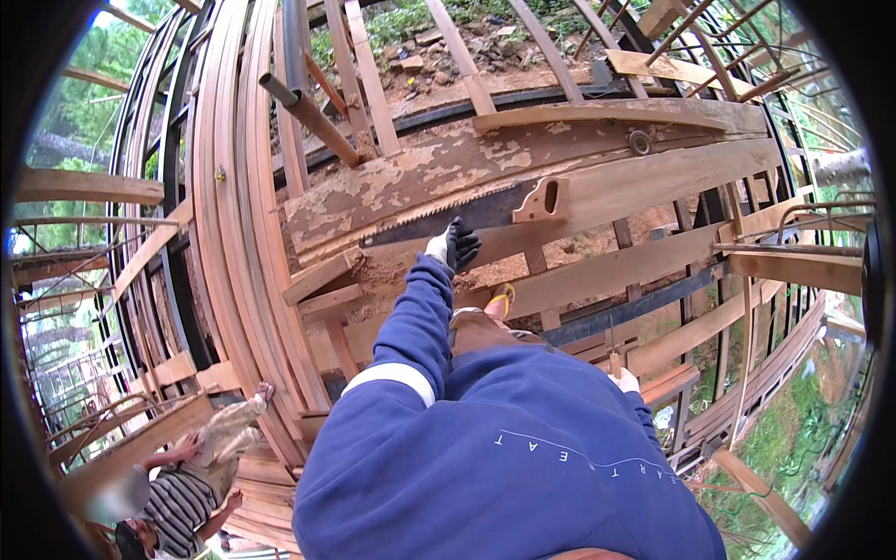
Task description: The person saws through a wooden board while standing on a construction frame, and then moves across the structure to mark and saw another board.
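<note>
Handsaw (457, 213), head view: at 12 o'clock, lying on boards (653, 175); presumably light, blade springy, toothed edge sharp, best grasped by its wooden handle (530, 209) towards 1 o'clock. Left hand (455, 245), gloved, beside the blade, fingers loosely spread, nothing visibly held; right hand (625, 379), 4 o'clock, by a slim wooden piece (614, 361), grip cannot be told. Markings: white lettering on blue sweatshirt (541, 392); none legible on saw.
</note>
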Demonstrator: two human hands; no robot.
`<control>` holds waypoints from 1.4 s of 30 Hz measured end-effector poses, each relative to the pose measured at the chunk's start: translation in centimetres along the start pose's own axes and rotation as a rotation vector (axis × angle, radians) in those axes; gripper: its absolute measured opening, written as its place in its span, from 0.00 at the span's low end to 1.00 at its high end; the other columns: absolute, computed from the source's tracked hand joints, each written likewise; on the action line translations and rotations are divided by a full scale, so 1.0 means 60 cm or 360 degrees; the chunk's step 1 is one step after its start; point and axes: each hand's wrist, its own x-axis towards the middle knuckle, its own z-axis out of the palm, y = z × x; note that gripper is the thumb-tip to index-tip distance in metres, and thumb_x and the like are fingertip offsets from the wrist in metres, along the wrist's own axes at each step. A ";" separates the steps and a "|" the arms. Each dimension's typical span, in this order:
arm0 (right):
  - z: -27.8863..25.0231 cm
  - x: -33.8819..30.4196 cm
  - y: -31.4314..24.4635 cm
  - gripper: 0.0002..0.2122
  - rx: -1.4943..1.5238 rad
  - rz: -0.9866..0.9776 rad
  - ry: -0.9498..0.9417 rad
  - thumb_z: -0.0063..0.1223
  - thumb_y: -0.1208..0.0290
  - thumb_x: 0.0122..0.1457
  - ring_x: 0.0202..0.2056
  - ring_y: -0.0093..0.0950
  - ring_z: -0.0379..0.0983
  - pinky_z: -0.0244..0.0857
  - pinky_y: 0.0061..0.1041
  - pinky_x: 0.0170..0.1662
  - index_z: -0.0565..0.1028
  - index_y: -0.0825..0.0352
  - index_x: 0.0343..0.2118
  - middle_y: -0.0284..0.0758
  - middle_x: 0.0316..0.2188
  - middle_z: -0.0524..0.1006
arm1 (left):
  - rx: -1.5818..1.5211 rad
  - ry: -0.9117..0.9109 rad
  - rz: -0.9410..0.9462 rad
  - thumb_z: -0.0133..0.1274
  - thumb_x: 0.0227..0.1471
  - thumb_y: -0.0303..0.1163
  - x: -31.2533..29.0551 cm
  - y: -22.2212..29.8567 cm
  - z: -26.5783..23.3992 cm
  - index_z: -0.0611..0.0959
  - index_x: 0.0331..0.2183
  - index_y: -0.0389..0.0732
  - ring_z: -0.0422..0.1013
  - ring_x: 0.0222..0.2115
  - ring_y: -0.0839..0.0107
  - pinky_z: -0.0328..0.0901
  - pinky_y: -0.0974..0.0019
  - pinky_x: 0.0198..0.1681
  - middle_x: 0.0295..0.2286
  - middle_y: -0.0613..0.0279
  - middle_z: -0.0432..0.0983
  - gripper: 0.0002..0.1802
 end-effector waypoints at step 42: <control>0.170 0.218 -0.632 0.18 0.0763 -0.0772 -0.0496 0.49 0.80 0.58 0.29 0.21 0.76 0.72 0.20 0.32 0.71 0.69 0.53 0.32 0.36 0.75 | 0.2490 0.0882 0.1640 0.54 0.54 0.49 0.025 0.057 0.023 0.81 0.44 0.46 0.67 0.51 0.56 0.49 0.42 0.65 0.43 0.56 0.74 0.20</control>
